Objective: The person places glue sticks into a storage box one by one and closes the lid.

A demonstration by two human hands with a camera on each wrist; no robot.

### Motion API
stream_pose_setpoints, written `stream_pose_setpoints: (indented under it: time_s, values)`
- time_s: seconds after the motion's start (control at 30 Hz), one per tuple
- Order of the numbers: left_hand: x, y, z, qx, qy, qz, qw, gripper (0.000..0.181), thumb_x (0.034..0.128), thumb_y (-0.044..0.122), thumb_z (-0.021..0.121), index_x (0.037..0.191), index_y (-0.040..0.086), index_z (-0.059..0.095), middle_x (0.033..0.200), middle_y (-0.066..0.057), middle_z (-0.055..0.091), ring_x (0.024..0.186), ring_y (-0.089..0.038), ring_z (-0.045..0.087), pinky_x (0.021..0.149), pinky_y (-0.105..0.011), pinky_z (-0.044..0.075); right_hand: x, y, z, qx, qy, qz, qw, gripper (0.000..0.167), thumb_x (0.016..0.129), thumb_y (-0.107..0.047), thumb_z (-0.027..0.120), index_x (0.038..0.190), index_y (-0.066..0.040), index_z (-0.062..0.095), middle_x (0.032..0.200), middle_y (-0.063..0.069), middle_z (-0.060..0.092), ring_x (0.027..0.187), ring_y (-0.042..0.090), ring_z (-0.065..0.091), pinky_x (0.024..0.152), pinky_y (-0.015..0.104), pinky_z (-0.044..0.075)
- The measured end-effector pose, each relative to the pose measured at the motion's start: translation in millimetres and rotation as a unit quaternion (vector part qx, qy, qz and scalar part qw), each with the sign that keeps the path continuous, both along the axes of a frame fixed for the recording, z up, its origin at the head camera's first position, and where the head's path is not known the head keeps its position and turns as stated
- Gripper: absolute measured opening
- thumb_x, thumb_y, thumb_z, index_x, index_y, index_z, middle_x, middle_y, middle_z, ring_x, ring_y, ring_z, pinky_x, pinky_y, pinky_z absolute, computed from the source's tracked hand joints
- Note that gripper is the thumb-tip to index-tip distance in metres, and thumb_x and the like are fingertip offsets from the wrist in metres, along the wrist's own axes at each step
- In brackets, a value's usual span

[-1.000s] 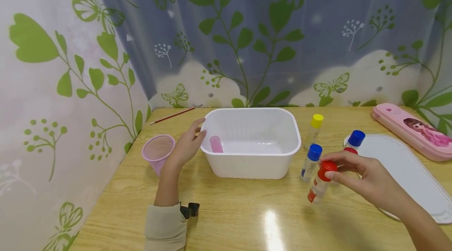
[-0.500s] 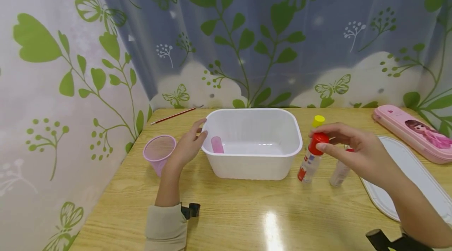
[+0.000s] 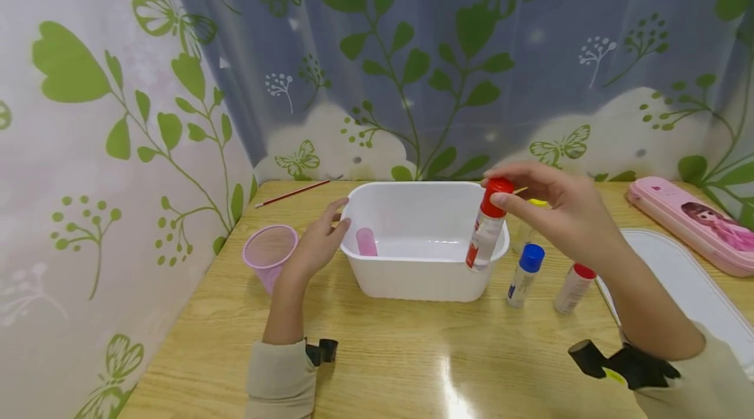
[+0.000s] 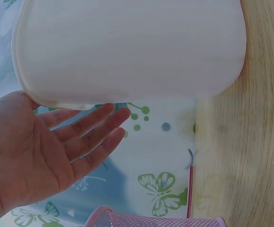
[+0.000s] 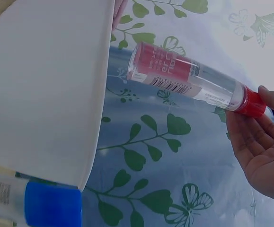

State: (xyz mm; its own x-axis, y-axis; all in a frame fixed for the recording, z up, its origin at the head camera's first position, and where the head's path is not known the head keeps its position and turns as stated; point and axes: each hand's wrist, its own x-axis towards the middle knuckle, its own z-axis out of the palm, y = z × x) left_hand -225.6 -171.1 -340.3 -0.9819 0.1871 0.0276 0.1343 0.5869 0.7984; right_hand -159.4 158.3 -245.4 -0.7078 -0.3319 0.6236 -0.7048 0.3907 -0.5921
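Note:
My right hand (image 3: 556,209) pinches the red cap of a small clear bottle (image 3: 484,236) with a red label. The bottle hangs slightly tilted in front of the right rim of a white plastic basin (image 3: 418,278); in the right wrist view the bottle (image 5: 174,75) shows a barcode. My left hand (image 3: 315,242) rests against the basin's left rim, its fingers loosely extended along the outside wall in the left wrist view; part of the thumb is hidden there. Inside the basin lies a pink cylindrical item (image 3: 366,242).
Right of the basin stand a blue-capped bottle (image 3: 524,278), a smaller red-capped bottle (image 3: 574,288) and a partly hidden yellow-capped one (image 3: 523,234). A white board (image 3: 671,268) and pink pencil case (image 3: 689,222) lie farther right. A pink mesh cup (image 3: 268,262) and pencil (image 3: 294,193) are left.
My right hand has lifted the red-capped bottle and carried it up and left, from beside the blue-capped bottle to the basin's right rim. The left hand stays at the rim.

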Motion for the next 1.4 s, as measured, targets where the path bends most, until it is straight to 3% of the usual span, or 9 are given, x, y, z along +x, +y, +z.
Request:
stream_pose_setpoints:
  time_s: [0.5, 0.73, 1.4]
  values:
    - [-1.8, 0.3, 0.7, -0.005, 0.006, -0.003, 1.0, 0.049, 0.0985, 0.031, 0.04, 0.145, 0.02, 0.027, 0.135, -0.019, 0.041, 0.115, -0.035, 0.048, 0.091, -0.049, 0.04, -38.8, -42, -1.8, -0.014, -0.018, 0.0, 0.9997, 0.024, 0.086, -0.008, 0.065, 0.109, -0.003, 0.064, 0.092, 0.005, 0.066, 0.077, 0.011, 0.062, 0.07, 0.022, 0.05]
    - [-0.3, 0.5, 0.5, -0.002, 0.005, -0.005, 1.0, 0.049, 0.0987, 0.031, 0.039, 0.145, 0.02, 0.026, 0.136, -0.02, 0.04, 0.115, -0.035, 0.047, 0.09, -0.05, 0.041, -54.1, -60, -15.6, 0.001, -0.059, 0.005, 0.9983, 0.026, 0.086, -0.019, 0.066, 0.11, -0.007, 0.064, 0.091, 0.001, 0.066, 0.081, 0.012, 0.061, 0.072, 0.028, 0.05]
    - [-2.6, -0.3, -1.0, -0.009, 0.013, 0.003, 0.9999, 0.048, 0.0983, 0.03, 0.04, 0.144, 0.019, 0.029, 0.134, -0.02, 0.043, 0.117, -0.036, 0.045, 0.091, -0.049, 0.04, -76.0, -82, -63.0, 0.045, -0.123, 0.041, 0.9905, 0.024, 0.083, -0.011, 0.068, 0.105, -0.001, 0.064, 0.094, 0.004, 0.065, 0.086, 0.018, 0.063, 0.074, 0.029, 0.052]
